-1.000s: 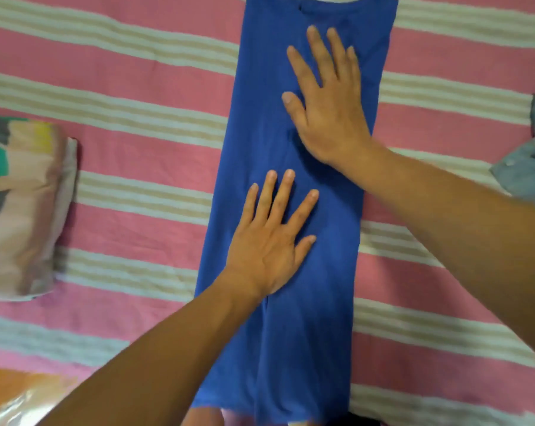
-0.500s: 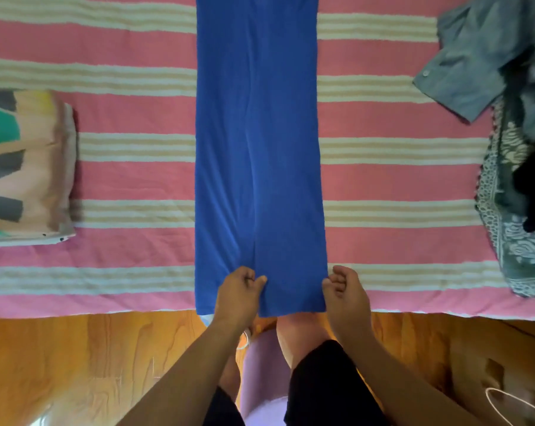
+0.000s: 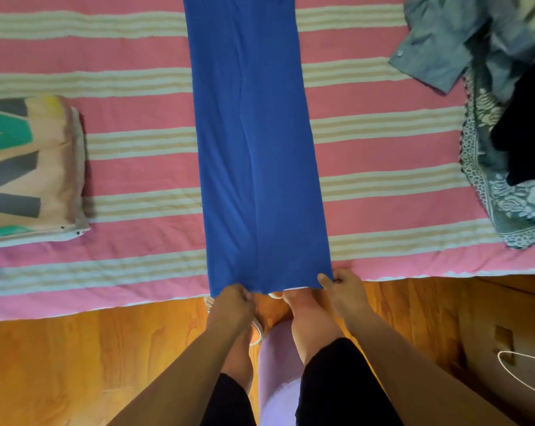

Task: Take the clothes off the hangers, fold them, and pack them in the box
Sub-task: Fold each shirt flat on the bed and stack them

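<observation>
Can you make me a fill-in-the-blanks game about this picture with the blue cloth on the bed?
1. Both hands pinch the ____ garment's near edge: left hand, right hand.
2. The bedspread has pink and ____ stripes.
3. The patterned pillow lies on the person's ____ side.
4. The floor is made of ____.

Missing words: blue; cream; left; wood

Left hand [image 3: 233, 302]: fingers curled, knuckles up, pinching the near left corner of the blue garment [image 3: 254, 142]. Right hand [image 3: 341, 285]: thumb on top, fingers curled under, pinching the near right corner. Both forearms: bare, extended forward from the near edge, converging toward the hem. Legs: bare below dark shorts, visible between the arms.
</observation>
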